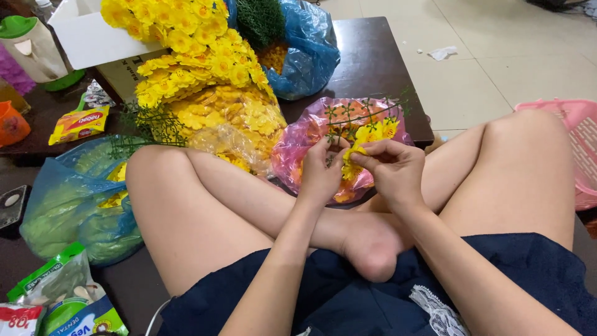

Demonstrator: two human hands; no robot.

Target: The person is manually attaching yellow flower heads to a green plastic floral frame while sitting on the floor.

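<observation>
The person sits cross-legged on the floor, bare knees spread wide, with a dark table (373, 56) just beyond the shins. On the table's left side a big heap of yellow flowers (199, 56) spills over a cardboard box (93, 37), and behind the heap a blue bag (308, 50) holds green sprigs and more yellow bits. A second blue bag (68, 205), stuffed with green pieces, lies on the floor by the left knee, and a pink basket (578, 143) sits beyond the right knee. Between the knees, against the table edge, a pink bag (298, 143) of yellow and orange petals lies open; both hands work right in front of it and hide part of its mouth. The left hand (320, 171) pinches a thin green stem (364, 118) whose branches rise over the pink bag. The right hand (392, 165) has its fingertips closed on a small yellow flower (353, 158), pressed against the stem where the two hands meet.
</observation>
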